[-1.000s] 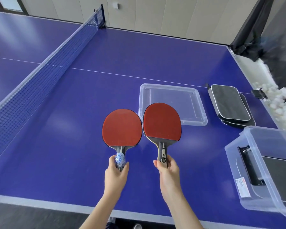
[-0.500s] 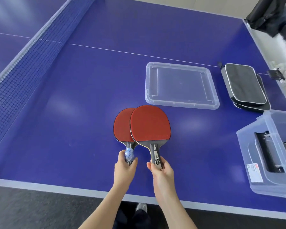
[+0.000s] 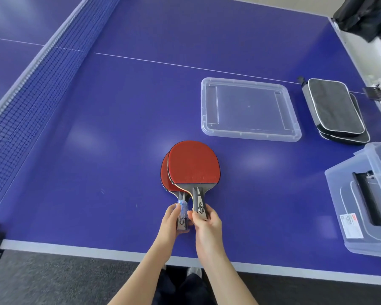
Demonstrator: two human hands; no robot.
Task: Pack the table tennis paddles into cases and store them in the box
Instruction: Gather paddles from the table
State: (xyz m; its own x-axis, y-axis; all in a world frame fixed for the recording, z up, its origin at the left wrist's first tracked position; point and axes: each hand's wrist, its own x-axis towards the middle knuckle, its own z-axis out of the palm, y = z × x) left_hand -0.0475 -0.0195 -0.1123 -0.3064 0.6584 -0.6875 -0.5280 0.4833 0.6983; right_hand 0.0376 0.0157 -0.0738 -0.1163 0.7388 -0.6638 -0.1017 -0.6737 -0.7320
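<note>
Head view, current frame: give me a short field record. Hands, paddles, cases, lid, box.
left hand: grip closed on handle of lower paddle, blue wrap at the handle
right hand: grip closed on handle of upper paddle
paddles: red faces up, upper one overlapping the lower, blades nearly stacked
cases: two dark zip cases stacked, far right on the table, none in hand
lid: clear, lying flat beyond the paddles
box: clear, right edge of view, dark item inside, contents otherwise unclear
net: left side

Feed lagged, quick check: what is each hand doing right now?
Left hand: closed on the lower paddle's handle.
Right hand: closed on the upper paddle's handle.
</note>
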